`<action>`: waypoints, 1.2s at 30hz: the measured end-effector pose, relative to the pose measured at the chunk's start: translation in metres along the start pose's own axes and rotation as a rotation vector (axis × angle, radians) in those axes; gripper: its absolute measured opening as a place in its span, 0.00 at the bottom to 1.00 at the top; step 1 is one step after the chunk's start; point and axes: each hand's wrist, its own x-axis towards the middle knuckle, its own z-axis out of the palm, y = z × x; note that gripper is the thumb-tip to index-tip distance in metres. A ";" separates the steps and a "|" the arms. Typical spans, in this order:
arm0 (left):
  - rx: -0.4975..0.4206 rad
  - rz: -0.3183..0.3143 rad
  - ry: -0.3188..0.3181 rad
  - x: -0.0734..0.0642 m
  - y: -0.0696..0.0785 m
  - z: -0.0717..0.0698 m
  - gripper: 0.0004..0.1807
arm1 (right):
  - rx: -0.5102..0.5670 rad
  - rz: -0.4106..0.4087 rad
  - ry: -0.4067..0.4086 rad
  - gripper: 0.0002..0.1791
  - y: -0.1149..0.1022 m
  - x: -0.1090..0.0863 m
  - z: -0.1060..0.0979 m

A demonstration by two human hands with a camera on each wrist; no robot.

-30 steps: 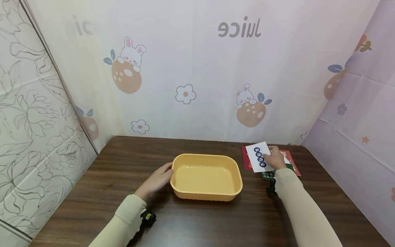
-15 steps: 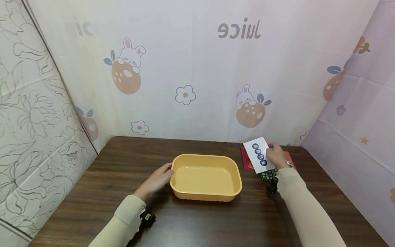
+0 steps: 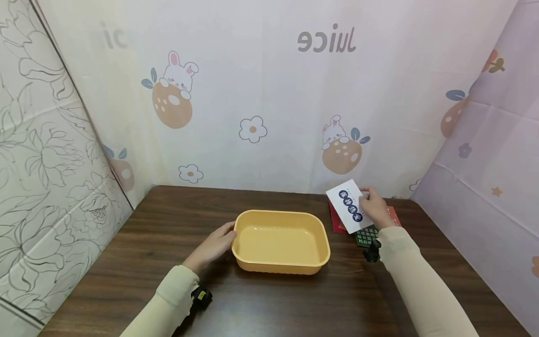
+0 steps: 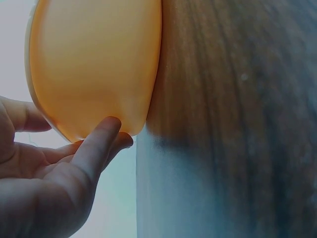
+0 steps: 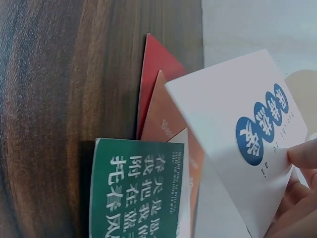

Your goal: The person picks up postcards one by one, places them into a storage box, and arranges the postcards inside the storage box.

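Observation:
My right hand [image 3: 376, 210] pinches a white card with blue round marks [image 3: 349, 211] [image 5: 242, 144], lifted and tilted above a small pile of cards at the table's back right. In that pile lie a red card [image 3: 335, 220] [image 5: 154, 74], an orange card [image 5: 166, 119] and a green card with white characters [image 3: 365, 235] [image 5: 136, 193]. An empty yellow-orange plastic tub [image 3: 280, 240] [image 4: 94, 64] stands in the middle of the table. My left hand [image 3: 212, 245] [image 4: 59, 173] rests against the tub's left wall, fingers fairly straight.
The dark wooden table [image 3: 168, 224] is closed in by patterned fabric walls at the back [image 3: 269, 103], left and right. Black wrist cameras sit under both sleeves [image 3: 201, 296] [image 3: 372, 253].
My right hand has raised the white card off the pile and carried it slightly left, uncovering more of the green card. The left hand and the tub have stayed in place.

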 end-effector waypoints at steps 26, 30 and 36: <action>-0.010 0.007 -0.010 0.001 -0.002 0.000 0.26 | 0.057 -0.110 -0.044 0.25 -0.049 -0.019 -0.001; -0.024 0.017 -0.020 0.001 -0.002 -0.001 0.26 | 0.057 -0.168 -0.040 0.22 -0.061 -0.025 0.001; -0.042 0.019 -0.024 0.001 -0.002 0.000 0.26 | 0.047 -0.247 -0.049 0.20 -0.074 -0.030 0.003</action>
